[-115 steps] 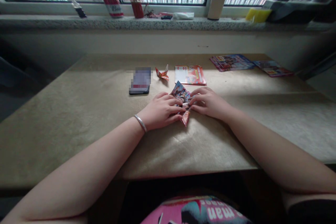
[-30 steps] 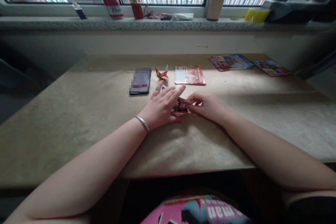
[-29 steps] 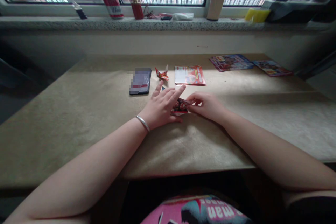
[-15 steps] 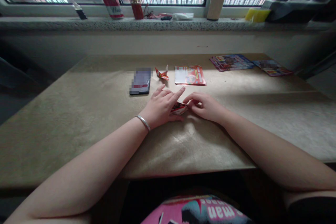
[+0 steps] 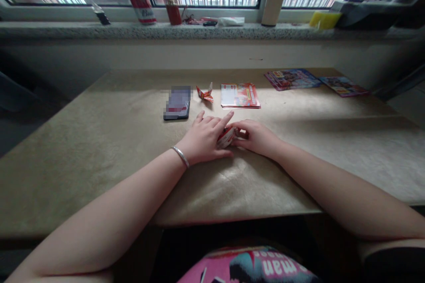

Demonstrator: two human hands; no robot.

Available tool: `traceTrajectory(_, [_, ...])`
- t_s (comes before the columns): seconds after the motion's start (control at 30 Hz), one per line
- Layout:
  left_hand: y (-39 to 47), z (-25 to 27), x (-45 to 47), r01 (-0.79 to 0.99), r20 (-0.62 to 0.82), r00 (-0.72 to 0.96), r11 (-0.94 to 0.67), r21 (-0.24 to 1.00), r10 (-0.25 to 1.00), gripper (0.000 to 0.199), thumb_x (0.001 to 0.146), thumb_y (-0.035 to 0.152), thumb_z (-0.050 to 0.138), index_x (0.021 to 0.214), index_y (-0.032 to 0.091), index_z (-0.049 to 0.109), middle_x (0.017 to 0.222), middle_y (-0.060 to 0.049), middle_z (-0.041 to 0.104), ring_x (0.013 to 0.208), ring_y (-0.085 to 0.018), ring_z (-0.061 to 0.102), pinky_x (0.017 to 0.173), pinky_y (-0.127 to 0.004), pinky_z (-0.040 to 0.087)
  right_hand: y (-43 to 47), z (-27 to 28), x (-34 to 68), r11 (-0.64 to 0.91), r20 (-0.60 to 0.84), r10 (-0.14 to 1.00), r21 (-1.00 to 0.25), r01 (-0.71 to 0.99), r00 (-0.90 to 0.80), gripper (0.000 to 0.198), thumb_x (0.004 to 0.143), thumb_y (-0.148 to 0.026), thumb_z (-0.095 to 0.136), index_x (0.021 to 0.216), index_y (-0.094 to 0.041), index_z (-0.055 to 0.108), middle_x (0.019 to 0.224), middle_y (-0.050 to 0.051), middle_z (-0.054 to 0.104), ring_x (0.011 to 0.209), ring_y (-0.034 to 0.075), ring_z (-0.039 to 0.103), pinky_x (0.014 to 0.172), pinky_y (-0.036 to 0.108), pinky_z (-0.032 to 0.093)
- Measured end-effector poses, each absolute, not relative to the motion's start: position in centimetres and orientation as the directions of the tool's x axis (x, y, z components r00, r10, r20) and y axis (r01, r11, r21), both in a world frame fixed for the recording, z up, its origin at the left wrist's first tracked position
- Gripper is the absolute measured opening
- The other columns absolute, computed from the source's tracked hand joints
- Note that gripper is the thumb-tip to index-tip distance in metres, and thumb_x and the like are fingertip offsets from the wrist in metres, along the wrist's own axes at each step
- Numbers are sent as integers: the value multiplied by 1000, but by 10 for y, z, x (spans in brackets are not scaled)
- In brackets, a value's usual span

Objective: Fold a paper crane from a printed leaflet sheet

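While our right hand point(image 5: 254, 136) pinches one folded paper point(image 5: 226, 138) mid-table, our left hand point(image 5: 206, 137) lies over it — its grip we cannot tell. Farther off, we count one phone point(image 5: 179, 104), one folded figure point(image 5: 205, 94), three printed piles point(image 5: 239, 96).

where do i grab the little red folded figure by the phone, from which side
Probably pinch the folded paper figure lightly at its low middle, from above: its thin points flare up and out and look easy to bend, while the phone and paper stack lie flat to either side.
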State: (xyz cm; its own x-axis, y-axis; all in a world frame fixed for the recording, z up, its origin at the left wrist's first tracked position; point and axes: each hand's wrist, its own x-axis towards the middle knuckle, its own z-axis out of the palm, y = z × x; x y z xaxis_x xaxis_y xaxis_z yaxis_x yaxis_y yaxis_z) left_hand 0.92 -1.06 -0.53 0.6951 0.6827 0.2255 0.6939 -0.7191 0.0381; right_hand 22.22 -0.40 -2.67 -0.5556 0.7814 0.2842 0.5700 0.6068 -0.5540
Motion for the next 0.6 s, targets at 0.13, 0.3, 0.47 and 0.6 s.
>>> traceTrajectory(0.13, [-15, -4, 7, 691, 156, 709, -722, 43, 688, 111, 74, 57, 66, 154, 7, 7, 130, -20, 56, 122, -33, 51, 113, -51, 26, -5, -26, 224, 619, 298, 774, -542, 569, -558, 35, 76, -29, 72, 110, -20, 68, 91, 4, 69, 75, 16, 57, 70, 28, 44])
traceTrajectory(0.3, [-14, -4, 4, 675, 177, 716, -734, 71, 675, 94, 80, 43, 61, 153, 9, 12, 129, -19, 56, 118, -31, 54, 101, -41, 41, -7, -24, 223, 609, 297, 774, -594, 526, -560, 30, 78, -25, 69, 107, -20, 68, 90, 3, 69, 74, 14, 58, 67, 26, 45])
traceTrajectory(0.47, [-10, -1, 2, 682, 318, 682, -730, 50, 658, 80, 81, 40, 64, 148, 12, 31, 121, -15, 63, 110, -29, 59, 108, -48, 34, -6, -26, 224, 584, 353, 793, -669, 459, -496, 32, 80, -19, 63, 111, -23, 66, 96, 3, 69, 81, 14, 61, 69, 26, 50])
traceTrajectory(0.6, [-5, -4, 3, 672, 444, 637, -736, 79, 629, 62, 81, 36, 68, 137, 17, 49, 113, -11, 67, 105, -26, 62, 102, -44, 39, -7, -26, 224, 611, 446, 781, -691, 387, -438, 31, 83, -24, 63, 114, -24, 66, 102, 4, 68, 83, 14, 63, 72, 29, 55])
